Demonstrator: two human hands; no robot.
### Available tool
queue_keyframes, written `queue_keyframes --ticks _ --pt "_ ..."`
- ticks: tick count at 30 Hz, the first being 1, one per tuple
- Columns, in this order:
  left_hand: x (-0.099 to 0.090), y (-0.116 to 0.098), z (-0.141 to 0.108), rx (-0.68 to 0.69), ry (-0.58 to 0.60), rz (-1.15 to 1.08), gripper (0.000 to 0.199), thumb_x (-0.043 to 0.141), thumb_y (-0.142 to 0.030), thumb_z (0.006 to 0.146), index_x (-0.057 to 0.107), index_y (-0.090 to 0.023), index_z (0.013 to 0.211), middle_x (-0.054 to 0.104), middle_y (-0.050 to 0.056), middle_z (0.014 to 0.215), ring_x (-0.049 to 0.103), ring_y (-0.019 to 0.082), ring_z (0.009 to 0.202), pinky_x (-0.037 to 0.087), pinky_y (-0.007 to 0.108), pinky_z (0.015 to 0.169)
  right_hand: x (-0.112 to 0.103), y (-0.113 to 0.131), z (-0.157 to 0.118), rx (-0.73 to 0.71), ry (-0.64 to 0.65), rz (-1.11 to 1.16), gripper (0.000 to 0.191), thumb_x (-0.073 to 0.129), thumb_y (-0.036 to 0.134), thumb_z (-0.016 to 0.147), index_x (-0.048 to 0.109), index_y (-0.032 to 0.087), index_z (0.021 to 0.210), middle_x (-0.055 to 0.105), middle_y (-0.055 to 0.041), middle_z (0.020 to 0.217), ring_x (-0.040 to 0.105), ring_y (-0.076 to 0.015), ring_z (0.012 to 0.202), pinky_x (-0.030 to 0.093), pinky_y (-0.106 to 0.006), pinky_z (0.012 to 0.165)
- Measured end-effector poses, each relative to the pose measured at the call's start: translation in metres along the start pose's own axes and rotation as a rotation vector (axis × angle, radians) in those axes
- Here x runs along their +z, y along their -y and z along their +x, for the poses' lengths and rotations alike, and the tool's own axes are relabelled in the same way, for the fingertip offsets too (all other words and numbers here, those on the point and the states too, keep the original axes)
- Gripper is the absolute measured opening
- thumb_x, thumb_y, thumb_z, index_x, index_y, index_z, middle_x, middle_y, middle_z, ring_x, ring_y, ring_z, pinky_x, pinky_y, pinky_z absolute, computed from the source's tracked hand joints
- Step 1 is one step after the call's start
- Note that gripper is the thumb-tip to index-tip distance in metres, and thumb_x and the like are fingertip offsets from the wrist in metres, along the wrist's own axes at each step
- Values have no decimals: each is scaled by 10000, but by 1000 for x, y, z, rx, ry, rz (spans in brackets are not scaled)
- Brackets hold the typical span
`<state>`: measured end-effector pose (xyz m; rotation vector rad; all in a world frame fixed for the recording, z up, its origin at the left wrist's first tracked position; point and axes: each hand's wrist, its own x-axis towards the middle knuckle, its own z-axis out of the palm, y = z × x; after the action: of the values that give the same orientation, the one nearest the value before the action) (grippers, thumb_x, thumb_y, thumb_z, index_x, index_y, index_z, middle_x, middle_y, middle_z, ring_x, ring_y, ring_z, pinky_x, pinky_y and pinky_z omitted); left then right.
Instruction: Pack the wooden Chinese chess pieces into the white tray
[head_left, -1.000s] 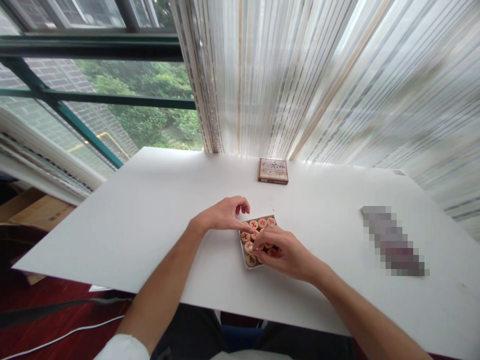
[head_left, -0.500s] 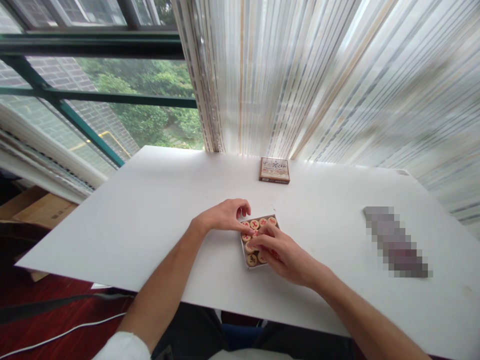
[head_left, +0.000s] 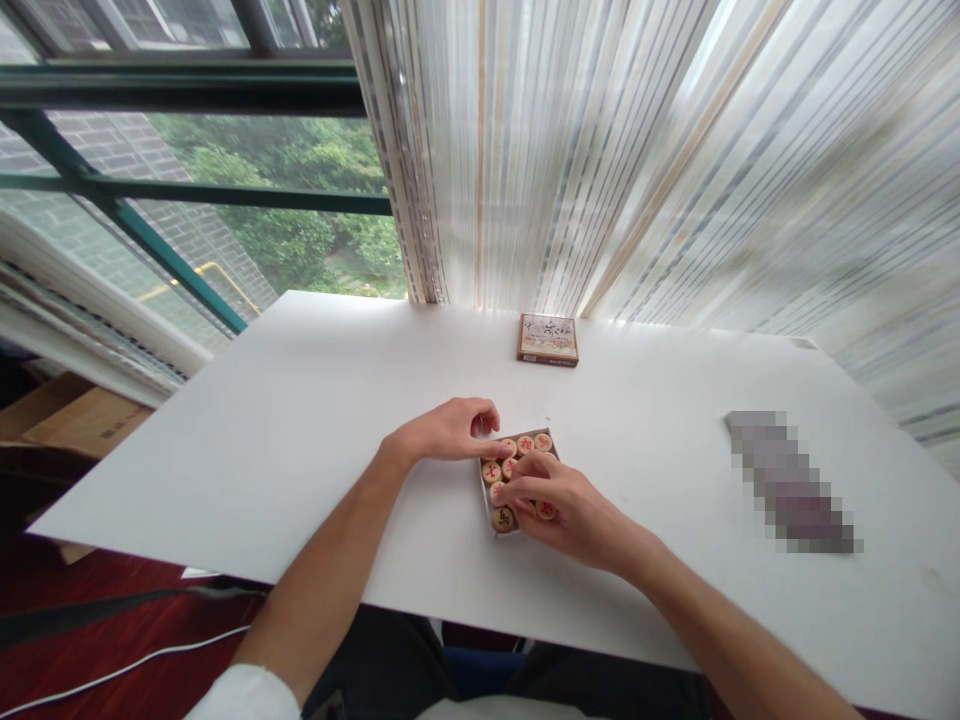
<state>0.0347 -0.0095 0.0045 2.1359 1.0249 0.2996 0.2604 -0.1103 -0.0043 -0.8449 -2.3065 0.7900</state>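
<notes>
Near the table's front middle lies a shallow open box [head_left: 487, 503] filled with round wooden Chinese chess pieces [head_left: 526, 446], most with red characters. One piece with a black character [head_left: 503, 519] sits in its near left corner. My left hand [head_left: 447, 428] rests at the box's far left corner, fingers curved and apart from the thumb, whose tip touches a red piece. Over the box, my right hand [head_left: 574, 505] has its thumb and index fingertips at a red piece [head_left: 498, 491] on the left side. That hand hides several pieces on the right.
A flat printed box [head_left: 548, 340] lies at the table's far edge, by the striped string curtain [head_left: 525, 150]. On the right of the white table [head_left: 360, 360] is a blurred-out, long item [head_left: 791, 485]. A window is at the far left, with cardboard boxes [head_left: 90, 420] below.
My left thumb has shifted up from the second row of pieces to the far row. My right fingertips have moved very slightly, staying over the left side of the box.
</notes>
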Motion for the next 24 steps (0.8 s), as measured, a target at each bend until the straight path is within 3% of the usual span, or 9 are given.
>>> queue_keyframes --ticks 5,12,17,24 --pt "1 2 1 -1 -3 10 483 695 -637 761 646 -187 928 659 36 875 575 171 760 443 263 659 -1 1 2 -4 17 2 167 589 176 954 702 245 1056 684 -50 970 610 -178 868 501 -293 773" --pt "2 1 1 -6 -14 24 488 687 -645 765 654 -182 917 659 39 866 580 174 759 442 265 659 0 1 4 26 36 -35 15 692 228 904 698 232 917 712 -12 839 628 -183 814 483 -320 804" --pt "2 3 1 -2 -12 33 493 680 -648 769 657 -182 925 665 43 876 584 175 765 443 264 661 1 -1 6 -4 54 -54 51 690 229 910 699 222 861 676 -15 817 610 -173 810 466 -356 901" --pt "2 0 1 -4 -26 25 473 641 -649 800 673 -186 892 685 41 843 611 177 753 456 262 662 1 -3 5 -10 13 -93 48 662 225 918 695 219 885 654 -29 839 574 -181 824 483 -333 817"
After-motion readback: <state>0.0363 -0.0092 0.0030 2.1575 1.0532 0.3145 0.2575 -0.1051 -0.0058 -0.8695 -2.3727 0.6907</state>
